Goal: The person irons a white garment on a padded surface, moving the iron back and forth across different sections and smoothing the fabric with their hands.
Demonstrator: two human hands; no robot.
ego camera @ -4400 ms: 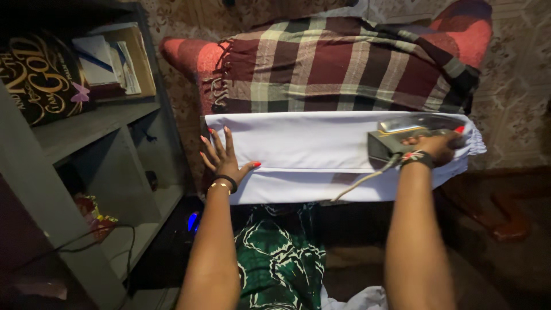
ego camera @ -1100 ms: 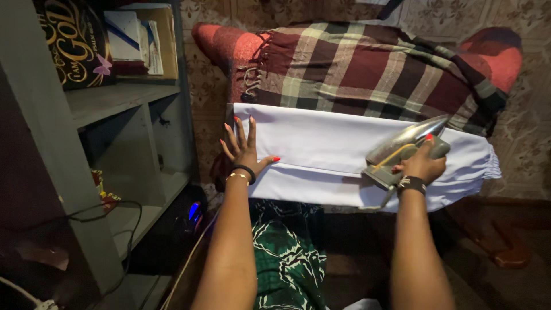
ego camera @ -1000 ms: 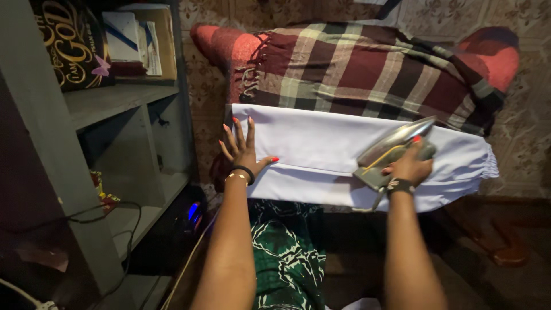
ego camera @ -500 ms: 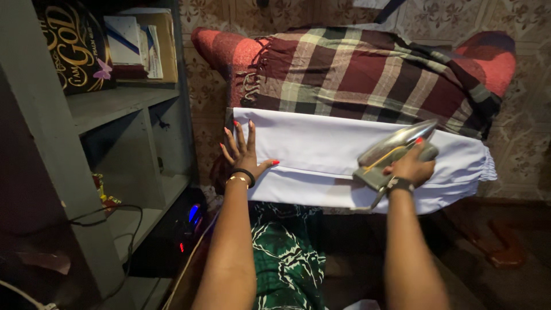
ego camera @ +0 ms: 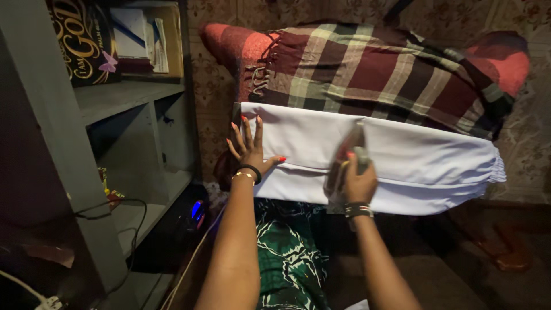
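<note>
Both hands on the job: left hand (ego camera: pixel 250 150) flat, fingers spread, pinning the white cloth's (ego camera: pixel 425 158) left end; right hand (ego camera: pixel 359 182) wrapped round the iron (ego camera: pixel 346 158) handle, iron mid-cloth near the front fold. Cloth lies across a plaid blanket (ego camera: pixel 367 66) on a red armrest. Judging by this: keep cloth taut w/ left, glide iron away from it along the fold, don't linger, mind the cord.
</note>
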